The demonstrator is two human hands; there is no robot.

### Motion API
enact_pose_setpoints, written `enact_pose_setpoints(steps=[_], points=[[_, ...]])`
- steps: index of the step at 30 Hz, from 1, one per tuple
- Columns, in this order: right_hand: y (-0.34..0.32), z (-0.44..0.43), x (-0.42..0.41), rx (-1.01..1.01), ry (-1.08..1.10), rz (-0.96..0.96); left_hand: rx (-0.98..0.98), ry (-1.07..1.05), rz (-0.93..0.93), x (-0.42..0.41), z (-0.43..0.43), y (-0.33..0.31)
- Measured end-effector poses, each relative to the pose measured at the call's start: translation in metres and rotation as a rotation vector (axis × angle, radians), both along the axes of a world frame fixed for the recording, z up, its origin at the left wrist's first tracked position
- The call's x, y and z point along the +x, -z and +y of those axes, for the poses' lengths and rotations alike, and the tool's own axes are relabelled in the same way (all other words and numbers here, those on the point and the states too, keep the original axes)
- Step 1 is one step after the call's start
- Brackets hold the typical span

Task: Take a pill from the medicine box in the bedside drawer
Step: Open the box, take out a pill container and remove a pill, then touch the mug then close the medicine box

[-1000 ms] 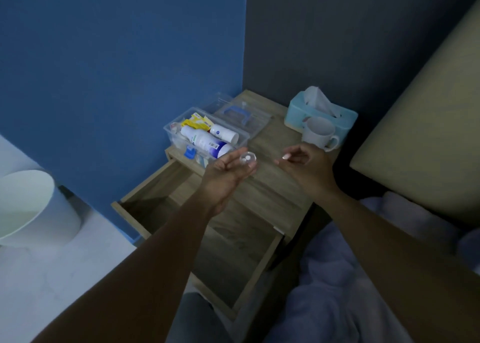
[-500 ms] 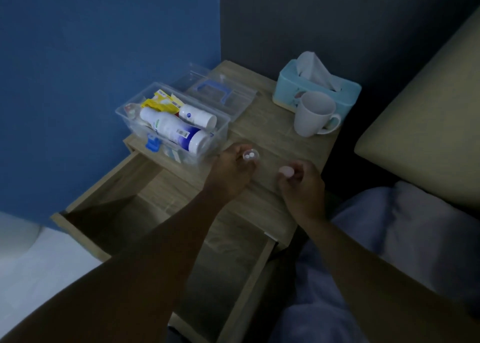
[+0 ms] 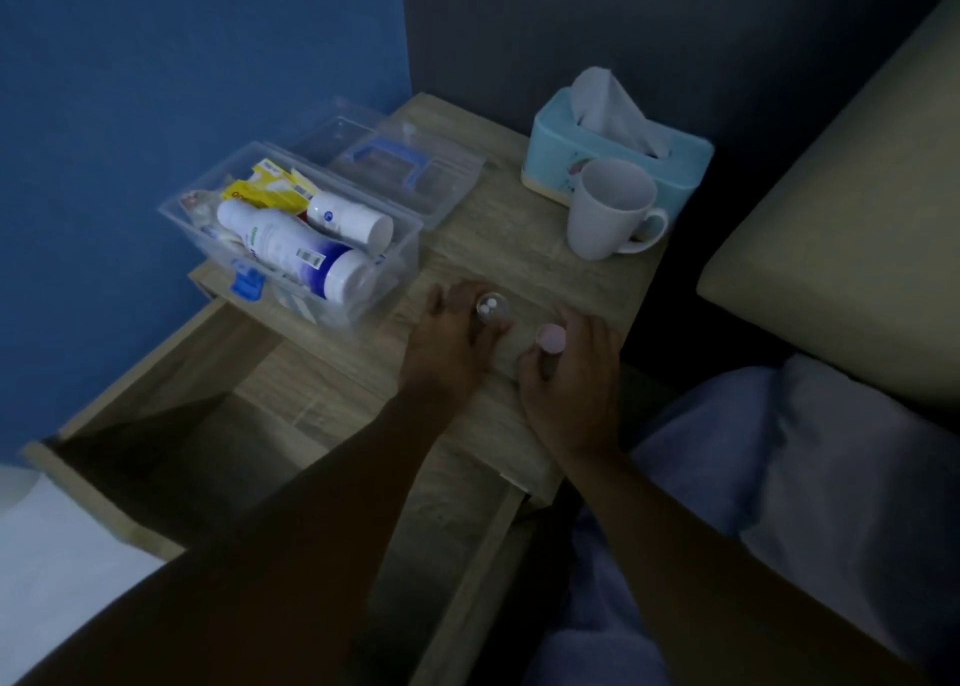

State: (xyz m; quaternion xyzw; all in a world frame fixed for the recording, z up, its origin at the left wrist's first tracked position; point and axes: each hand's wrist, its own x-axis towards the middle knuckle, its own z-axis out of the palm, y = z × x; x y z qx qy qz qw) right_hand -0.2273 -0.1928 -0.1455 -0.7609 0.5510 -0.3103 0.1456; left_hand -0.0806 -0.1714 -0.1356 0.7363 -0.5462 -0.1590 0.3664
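The clear plastic medicine box (image 3: 402,264) stands open on the bedside table top, with white bottles and yellow packets inside. Its lid (image 3: 447,181), with a blue handle, lies behind it. My left hand (image 3: 447,342) rests on the table beside the box, fingers closed around a small clear cup (image 3: 491,307) holding two white pills. My right hand (image 3: 576,373) is just to the right of it, gripping a small dark bottle with a pale pink top (image 3: 550,339). The drawer (image 3: 208,451) below is pulled open and looks dark inside.
A white mug (image 3: 608,212) stands at the back right of the table top (image 3: 509,254), in front of a teal tissue box (image 3: 550,150). Bedding (image 3: 779,477) and a beige headboard cushion (image 3: 841,217) lie to the right. Blue wall is on the left.
Both hands have come down from mid-air onto the table top, still holding the clear cup and the small bottle. The camera has tilted closer over the table.
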Motion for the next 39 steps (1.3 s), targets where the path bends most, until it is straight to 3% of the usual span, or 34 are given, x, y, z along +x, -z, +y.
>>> enact_pose_setpoints(steps=[5, 10, 12, 17, 21, 25, 29, 33, 39], points=[[-0.001, 0.001, 0.001, -0.003, 0.002, -0.014, 0.075, 0.011, 0.084, 0.002, 0.007, -0.002], [-0.001, 0.000, 0.002, -0.001, 0.007, -0.008, 0.103, 0.053, 0.053, 0.007, 0.026, -0.004], [-0.003, 0.002, 0.003, 0.008, 0.013, -0.029, 0.151, 0.061, -0.026, 0.007, 0.035, -0.003], [-0.009, 0.008, 0.002, 0.071, 0.140, -0.201, 0.328, 0.096, -0.444, 0.003, 0.063, -0.001], [-0.017, 0.003, -0.004, 0.101, 0.115, -0.270, 0.418, 0.086, -0.505, 0.002, 0.079, -0.004], [-0.040, -0.031, 0.000, -0.030, 0.104, -0.220, 0.475, 0.108, -0.496, 0.003, 0.075, -0.008], [-0.070, -0.089, 0.007, -0.101, 0.180, 0.019, 0.505, 0.103, -0.490, 0.002, 0.072, -0.008], [-0.085, -0.140, 0.011, 0.045, 0.249, 0.127, 0.504, 0.094, -0.493, 0.003, 0.071, -0.005], [-0.091, -0.165, 0.012, 0.264, 0.206, 0.130, 0.495, 0.097, -0.469, 0.004, 0.070, 0.001]])
